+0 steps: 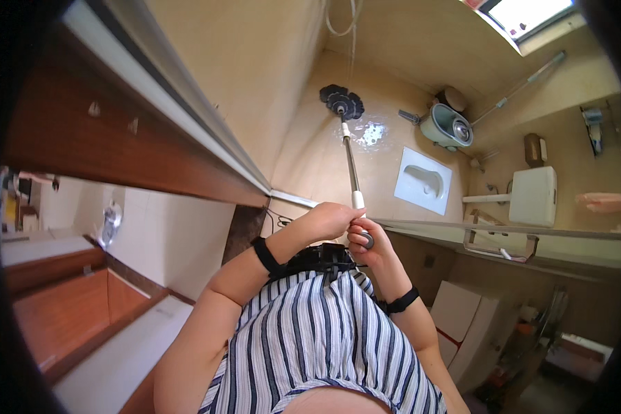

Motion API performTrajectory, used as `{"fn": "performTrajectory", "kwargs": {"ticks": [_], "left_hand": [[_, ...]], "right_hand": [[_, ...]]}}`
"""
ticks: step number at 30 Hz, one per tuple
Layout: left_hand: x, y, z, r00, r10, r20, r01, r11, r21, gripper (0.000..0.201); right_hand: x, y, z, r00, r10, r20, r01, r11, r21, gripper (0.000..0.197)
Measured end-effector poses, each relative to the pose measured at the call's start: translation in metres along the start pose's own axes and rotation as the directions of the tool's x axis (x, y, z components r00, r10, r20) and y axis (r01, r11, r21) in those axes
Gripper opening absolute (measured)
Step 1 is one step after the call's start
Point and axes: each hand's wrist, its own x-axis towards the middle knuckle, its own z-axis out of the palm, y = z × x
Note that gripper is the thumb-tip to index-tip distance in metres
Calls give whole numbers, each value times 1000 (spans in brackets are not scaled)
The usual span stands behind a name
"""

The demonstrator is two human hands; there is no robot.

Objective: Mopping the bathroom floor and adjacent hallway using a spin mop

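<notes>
A mop (pixel 352 165) with a pale metal handle runs from my hands toward the far end of the tiled floor. Its dark, fringed head lies flat there, beside a wet, shining patch. My left hand (pixel 333 221) closes round the white grip section of the handle. Just below it, my right hand (pixel 368 241) is wrapped round the handle's end, where a grey cap sticks out past the fingers. Both hands are close together in front of my waist.
A white squat toilet (pixel 423 181) is set in the floor, right of the mop handle. Farther back stands a pale green mop bucket (pixel 448 127). A white cistern (pixel 533 196) hangs on the right wall. A raised door sill (pixel 293 199) and the door frame lie just ahead.
</notes>
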Motion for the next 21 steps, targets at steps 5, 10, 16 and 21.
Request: {"fn": "performTrajectory", "kwargs": {"ticks": [5,10,16,21], "left_hand": [[-48,-40,48,996,-59,-68,64,994,86,29],[-34,-35,92,973,-118,-197,158,966,203,21],[19,-9,108,934,-279,-224,328,917,226,22],[1,9,79,768,-636,83,490,498,-715,33]], "right_hand": [[28,52,-33,993,50,-105,-55,998,-40,16],[40,40,-71,991,129,-24,-130,988,-80,16],[41,-14,-91,973,226,49,-220,970,-103,18],[41,-2,-71,961,273,-42,-276,955,-111,19]]}}
